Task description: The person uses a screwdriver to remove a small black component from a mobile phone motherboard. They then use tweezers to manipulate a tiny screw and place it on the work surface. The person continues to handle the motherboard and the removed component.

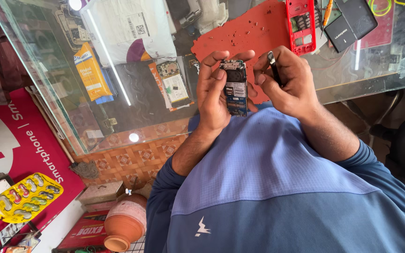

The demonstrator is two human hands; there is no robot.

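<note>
A glass counter (48,84) is seen above a red sign panel (19,140). A yellow blister card (26,197) lies lower left. An opened phone board (235,86) is gripped in the left hand (214,96); a thin black tool (273,68) is pinched by the right hand (289,84).

At upper left under my glass worktop (48,84) lie a white plastic mailer (132,28) and an orange packet (91,70); a yellow blister card (26,197) sits lower left beside a red sign (19,140).
</note>
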